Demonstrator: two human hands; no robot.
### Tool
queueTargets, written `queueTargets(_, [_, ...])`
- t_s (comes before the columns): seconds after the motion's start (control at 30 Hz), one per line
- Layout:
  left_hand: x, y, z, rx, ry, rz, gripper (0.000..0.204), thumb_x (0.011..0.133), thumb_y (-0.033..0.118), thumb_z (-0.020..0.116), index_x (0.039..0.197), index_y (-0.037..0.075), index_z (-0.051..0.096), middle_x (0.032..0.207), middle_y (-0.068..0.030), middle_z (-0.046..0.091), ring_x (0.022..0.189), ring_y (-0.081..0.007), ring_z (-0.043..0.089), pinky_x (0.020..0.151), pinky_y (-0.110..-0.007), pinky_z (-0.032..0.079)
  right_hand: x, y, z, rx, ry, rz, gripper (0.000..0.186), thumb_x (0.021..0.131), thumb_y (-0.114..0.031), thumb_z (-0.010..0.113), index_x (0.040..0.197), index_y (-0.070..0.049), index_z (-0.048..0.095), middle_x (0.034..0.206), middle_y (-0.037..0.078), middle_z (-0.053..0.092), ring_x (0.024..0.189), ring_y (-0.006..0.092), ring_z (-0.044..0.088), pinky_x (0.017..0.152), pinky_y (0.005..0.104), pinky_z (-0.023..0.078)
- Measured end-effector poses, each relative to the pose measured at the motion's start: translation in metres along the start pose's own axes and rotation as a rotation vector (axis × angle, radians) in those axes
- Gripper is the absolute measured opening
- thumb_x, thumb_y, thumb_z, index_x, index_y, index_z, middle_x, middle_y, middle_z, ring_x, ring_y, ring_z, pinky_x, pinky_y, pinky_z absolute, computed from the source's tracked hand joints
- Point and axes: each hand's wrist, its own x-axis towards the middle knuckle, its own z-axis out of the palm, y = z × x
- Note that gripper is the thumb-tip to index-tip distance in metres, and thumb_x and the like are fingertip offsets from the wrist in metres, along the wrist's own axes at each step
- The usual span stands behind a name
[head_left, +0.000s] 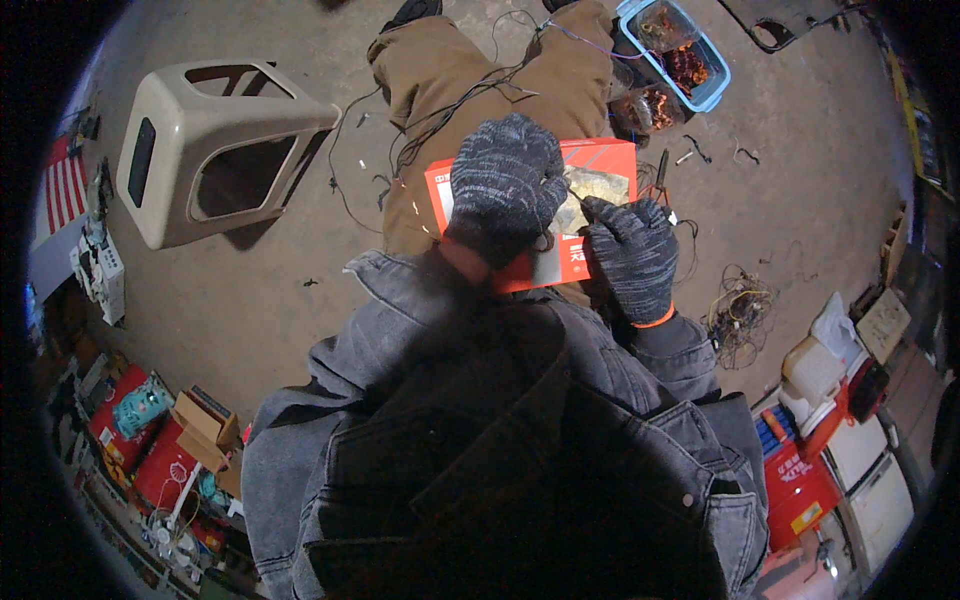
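Observation:
A red cardboard box (608,152) with a worn, yellowish patch lies across my lap. My left hand (508,180), in a grey knitted glove, is closed over the box's left half, and its back hides what the fingers hold. My right hand (635,255), gloved the same way with an orange cuff, is closed at the box's right edge. A thin dark strand (574,196) shows between the two hands; whether it is a wire or a tool tip is too small to tell. Loose dark wires (455,108) lie over my brown trousers (470,65) beyond the box.
A beige plastic stool (165,170) lies on its side at the left. Far right stands a blue basin (712,92) with bags of copper-coloured scrap (685,70). A wire tangle (740,315) is on the floor at the right. Boxes (205,425) and containers (805,490) line both near sides.

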Motion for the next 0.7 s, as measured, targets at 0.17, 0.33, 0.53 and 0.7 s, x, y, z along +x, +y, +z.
queueTargets(0.17, [0.002, 0.002, -0.003, 0.084, -0.124, -0.060, 0.021, 0.072, 0.025, 0.063, 0.080, 0.006, 0.066, 0.082, -0.0157, 0.062, 0.082, -0.0343, 0.059, 0.073, -0.047, 0.046, 0.003, 0.000, 0.004, 0.025, 0.034, 0.017, 0.030, 0.073, -0.011, 0.073, 0.103, -0.015, 0.073, 0.077, 0.008, 0.058, 0.073, 0.0266, 0.058, 0.065, 0.0399, 0.047])
queueTargets(0.33, [0.003, 0.004, -0.008, 0.089, -0.201, -0.082, 0.022, 0.074, 0.025, 0.063, 0.084, 0.006, 0.067, 0.086, -0.0162, 0.062, 0.084, -0.0339, 0.059, 0.075, -0.046, 0.046, 0.006, 0.004, 0.009, -0.031, 0.001, -0.056, 0.037, 0.072, -0.012, 0.073, 0.109, -0.017, 0.071, 0.081, 0.005, 0.058, 0.077, 0.0236, 0.058, 0.065, 0.0374, 0.050])
queueTargets(0.53, [0.002, 0.004, -0.004, 0.102, -0.175, -0.079, 0.022, 0.075, 0.025, 0.062, 0.084, 0.006, 0.066, 0.087, -0.0161, 0.062, 0.085, -0.0337, 0.059, 0.075, -0.046, 0.046, 0.003, 0.009, 0.010, -0.056, -0.007, -0.067, 0.040, 0.072, -0.013, 0.072, 0.111, -0.020, 0.070, 0.082, 0.004, 0.058, 0.077, 0.0228, 0.058, 0.064, 0.0373, 0.050])
queueTargets(0.7, [0.001, 0.003, -0.004, 0.107, -0.138, -0.038, 0.022, 0.075, 0.025, 0.061, 0.084, 0.006, 0.065, 0.086, -0.0157, 0.062, 0.085, -0.0335, 0.059, 0.075, -0.046, 0.045, 0.003, 0.010, 0.010, -0.045, -0.017, -0.058, 0.042, 0.071, -0.012, 0.072, 0.112, -0.021, 0.070, 0.083, 0.003, 0.058, 0.077, 0.0229, 0.059, 0.065, 0.0369, 0.050])
